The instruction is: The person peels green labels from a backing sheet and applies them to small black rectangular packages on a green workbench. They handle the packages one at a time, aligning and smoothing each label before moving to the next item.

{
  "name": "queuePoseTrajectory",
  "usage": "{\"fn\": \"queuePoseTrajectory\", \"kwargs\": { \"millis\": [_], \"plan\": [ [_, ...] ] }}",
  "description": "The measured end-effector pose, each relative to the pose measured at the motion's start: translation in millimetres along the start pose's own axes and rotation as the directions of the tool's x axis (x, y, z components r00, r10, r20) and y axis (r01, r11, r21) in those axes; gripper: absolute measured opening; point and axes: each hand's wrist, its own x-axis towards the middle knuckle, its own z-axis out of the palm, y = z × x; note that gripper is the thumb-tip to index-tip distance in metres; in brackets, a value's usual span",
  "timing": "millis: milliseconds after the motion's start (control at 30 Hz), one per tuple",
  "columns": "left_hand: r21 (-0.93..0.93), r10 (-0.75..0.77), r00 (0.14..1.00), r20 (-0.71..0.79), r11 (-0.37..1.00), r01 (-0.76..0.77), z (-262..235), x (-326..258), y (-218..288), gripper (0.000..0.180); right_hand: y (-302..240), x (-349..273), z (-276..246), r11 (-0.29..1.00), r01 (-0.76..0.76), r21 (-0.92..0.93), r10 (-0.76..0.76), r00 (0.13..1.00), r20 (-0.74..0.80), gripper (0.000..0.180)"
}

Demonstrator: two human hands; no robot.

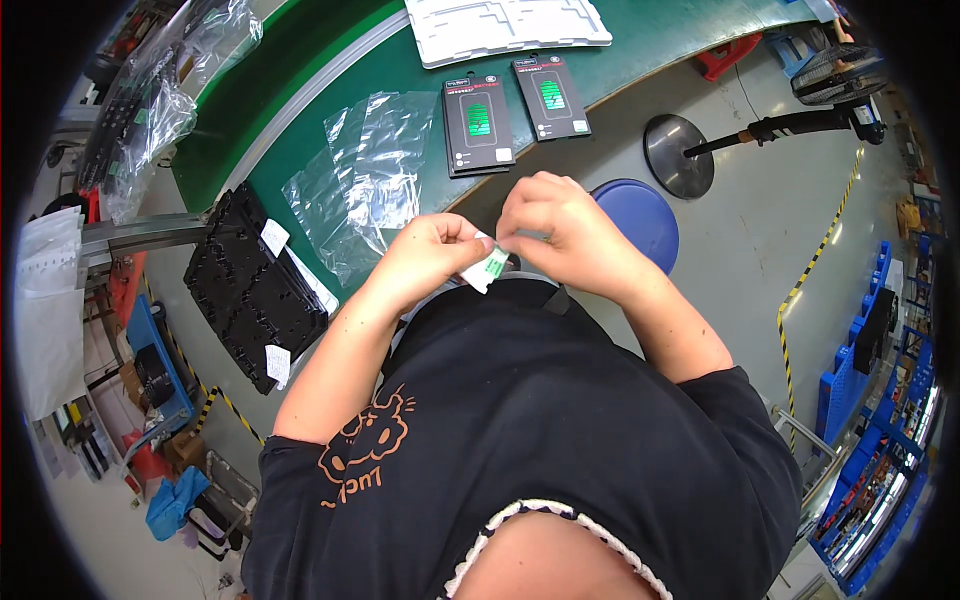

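A small white slip with green print (488,268) is held in front of my waist, just off the table's near edge. My left hand (432,252) is closed, thumb and fingers pinching the slip's upper left side. At its upper right corner my right hand (550,228) is closed too, fingertips pressed together on the edge; the exact grip is partly hidden. Beyond my hands, a flat black box with a green battery picture (479,130) lies on the green table, and a similar black box (552,100) lies to its right. Clear plastic bags (365,170) are spread to the left.
A white moulded tray (510,28) lies at the table's far side. Black trays (245,290) with paper slips stand left of the table. A blue round stool (640,225) and a fan's round base (680,157) are to the right.
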Motion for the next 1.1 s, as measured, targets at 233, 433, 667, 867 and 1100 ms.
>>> {"fn": "queuePoseTrajectory", "kwargs": {
  "millis": [233, 433, 667, 867, 1100],
  "plan": [
    [0.02, -0.05, 0.996, -0.07, 0.998, 0.052, -7, 5, -37, 0.016, 50, 3, 27, 0.979, -0.204, 0.013, 0.189, 0.881, -0.433, 0.051],
    [0.221, 0.055, 0.995, -0.087, 0.975, -0.034, -5, 4, -38, 0.017, 78, 29, 51, 0.914, -0.171, -0.367, 0.134, 0.983, -0.126, 0.094],
    [0.066, 0.082, 0.989, -0.126, 0.995, -0.074, -12, -6, -31, 0.015, 88, 21, 61, 0.89, -0.11, -0.442, 0.051, 0.988, -0.143, 0.082],
    [0.836, 0.742, 0.666, -0.077, 0.412, -0.362, -11, -8, -8, 0.007, 32, 22, 16, 0.986, 0.012, -0.168, -0.049, 0.975, -0.217, 0.069],
    [0.692, 0.827, 0.56, -0.053, 0.435, -0.576, -5, -1, 6, 0.01, -12, 12, 0, 0.724, -0.188, 0.663, 0.359, 0.924, -0.13, 0.047]
  ]
}}
